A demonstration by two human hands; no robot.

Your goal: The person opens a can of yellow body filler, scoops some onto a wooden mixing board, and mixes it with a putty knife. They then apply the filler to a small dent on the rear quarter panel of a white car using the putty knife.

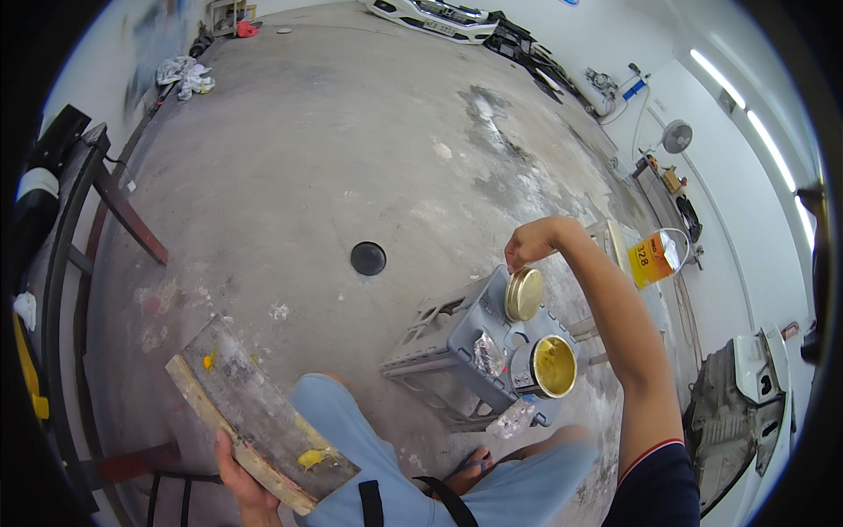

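Note:
My left hand (241, 474) grips a long scuffed board (259, 408) with two dabs of yellow paste on it. My right hand (531, 243) is closed at the far edge of a blue-grey plastic stool (470, 334), just above a round gold lid (525, 294); what its fingertips hold, if anything, is hidden. On the stool an open can of yellow paste (551, 364) stands nearer me, beside crumpled clear plastic (488, 351). Another crumpled plastic piece (511, 420) hangs at the stool's near edge.
A dark bench (83, 202) runs along the left. A yellow pail (650, 261) stands on a pale stand at right, near a white car panel (755, 378). A black disc (368, 258) lies on the concrete floor. Bumpers (430, 19) lie at the back.

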